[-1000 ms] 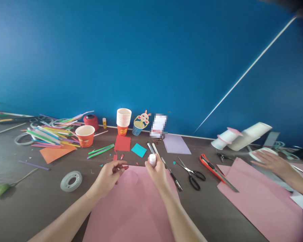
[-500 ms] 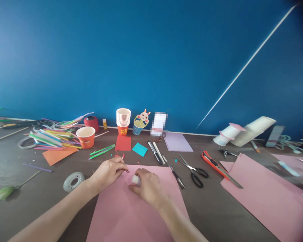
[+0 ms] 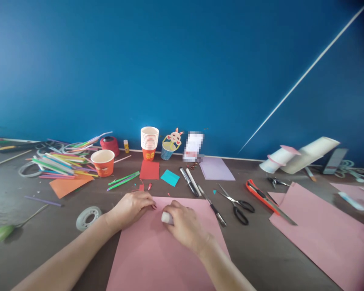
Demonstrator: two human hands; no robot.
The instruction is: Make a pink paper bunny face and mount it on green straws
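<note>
A large pink sheet (image 3: pixel 157 250) lies on the dark table in front of me. Over its right half, my right hand (image 3: pixel 183 224) is wrapped round a small white cylinder (image 3: pixel 167 218), whose end points left. At the sheet's top left edge my left hand (image 3: pixel 136 208) has its fingers pinched together near a tiny dark red piece (image 3: pixel 153 206); what sits between the fingertips is too small to make out. Just beyond that hand lie small red scraps (image 3: pixel 141 187).
Behind are a red square (image 3: pixel 149 170), stacked cups (image 3: pixel 149 141) and an orange cup (image 3: pixel 102 163). Tape (image 3: pixel 89 218) lies left. Pens (image 3: pixel 188 182), scissors (image 3: pixel 238 206), a cutter (image 3: pixel 268 200) and more pink sheets (image 3: pixel 318 230) lie right.
The view has shifted slightly. My right hand has turned a little, and the white cylinder's end now shows more clearly. My left hand stays pinched at the sheet's top edge.
</note>
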